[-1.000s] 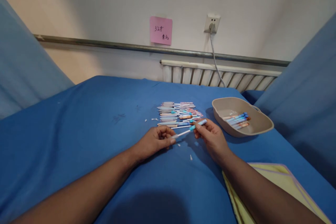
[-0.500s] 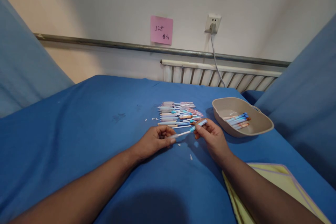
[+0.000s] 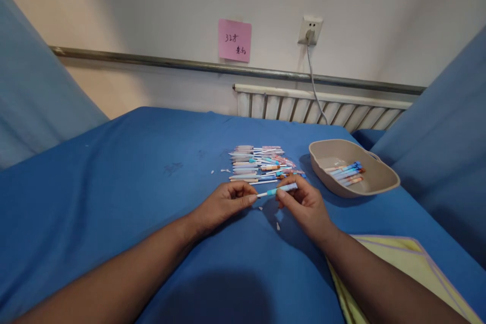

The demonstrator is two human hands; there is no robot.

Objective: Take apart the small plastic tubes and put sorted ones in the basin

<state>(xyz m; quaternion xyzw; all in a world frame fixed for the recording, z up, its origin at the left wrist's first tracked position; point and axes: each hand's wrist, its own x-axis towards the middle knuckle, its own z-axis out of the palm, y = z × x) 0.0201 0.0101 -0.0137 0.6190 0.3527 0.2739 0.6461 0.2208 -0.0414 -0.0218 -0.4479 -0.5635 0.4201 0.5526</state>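
My left hand (image 3: 224, 205) and my right hand (image 3: 306, 207) rest on a blue cloth (image 3: 114, 187) and hold one thin stick with a blue cap (image 3: 276, 191) between them. The left fingers pinch its white end, the right fingers pinch the blue capped end. Just beyond the hands lies a pile of several similar sticks (image 3: 260, 164) with blue, pink and orange caps. A beige tray (image 3: 379, 182) to the right holds several capped sticks (image 3: 347, 172).
Small white scraps (image 3: 277, 226) lie on the cloth near my hands. A yellow cloth (image 3: 402, 273) lies at the lower right. Behind the surface are a radiator (image 3: 322, 109), a wall rail, a socket with a cable, and a pink note (image 3: 234, 40).
The stick has come down and turned more level between my hands, and my right hand has shifted slightly lower and left. The view has drifted a little.
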